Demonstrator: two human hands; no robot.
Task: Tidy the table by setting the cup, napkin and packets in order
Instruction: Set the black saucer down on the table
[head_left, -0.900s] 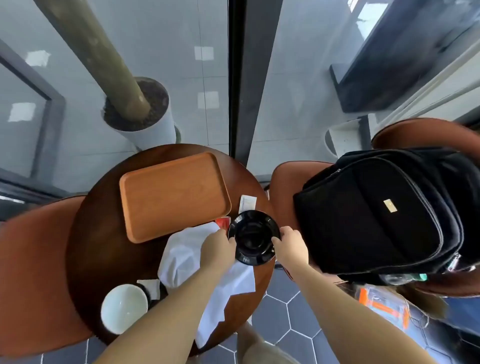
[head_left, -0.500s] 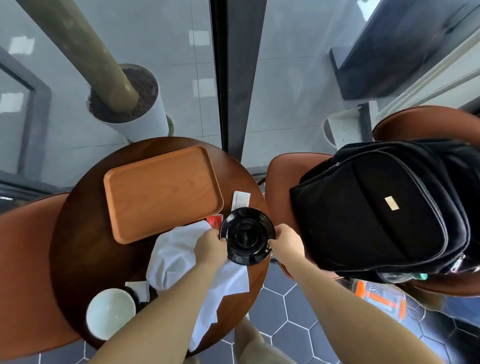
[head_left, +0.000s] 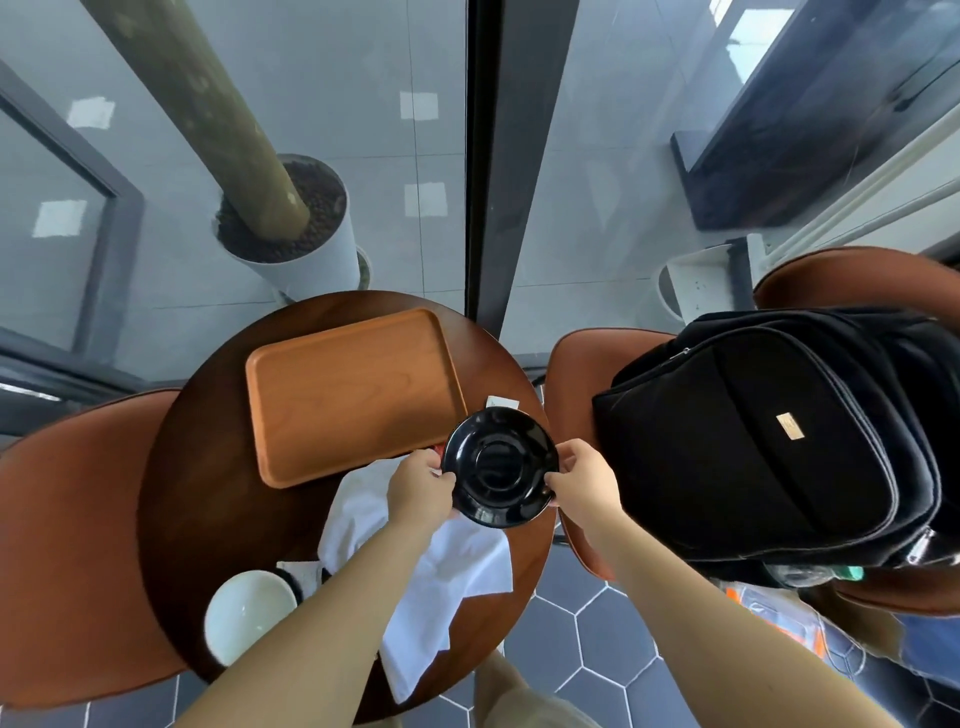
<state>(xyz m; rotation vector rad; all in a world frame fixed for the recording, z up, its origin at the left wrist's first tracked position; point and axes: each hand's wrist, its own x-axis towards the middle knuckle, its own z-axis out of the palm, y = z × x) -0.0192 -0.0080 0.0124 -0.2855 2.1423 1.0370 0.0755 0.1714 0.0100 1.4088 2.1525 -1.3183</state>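
Over at the right edge of the little round table (head_left: 208, 467), we're gripping a glossy black saucer (head_left: 498, 467) by its rim, left hand (head_left: 421, 491) pinching one side and right hand (head_left: 584, 483) pinching the other, fingers curling round the edge on both. Can't really tell whether it's resting on the wood or hanging just above it. A sliver of red packet (head_left: 438, 451) is peeking out by the left thumb and a white packet (head_left: 502, 401) is lying just past the saucer's far rim, so both are right beside where we're working. The white napkin (head_left: 457, 566) is sprawling open under our left wrist and drooping off the near edge, while the white cup (head_left: 248, 616) is sitting well apart at the near-left edge, just beside our left forearm, with another pale packet (head_left: 304, 571) next to it. What we're worrying about: that saucer looks slick and we're holding it right at the table's edge, so a loose pinch could be sending it down onto the tiled floor (head_left: 587, 649). Swinging the left arm could also be dragging the napkin off or nudging the cup over the side.
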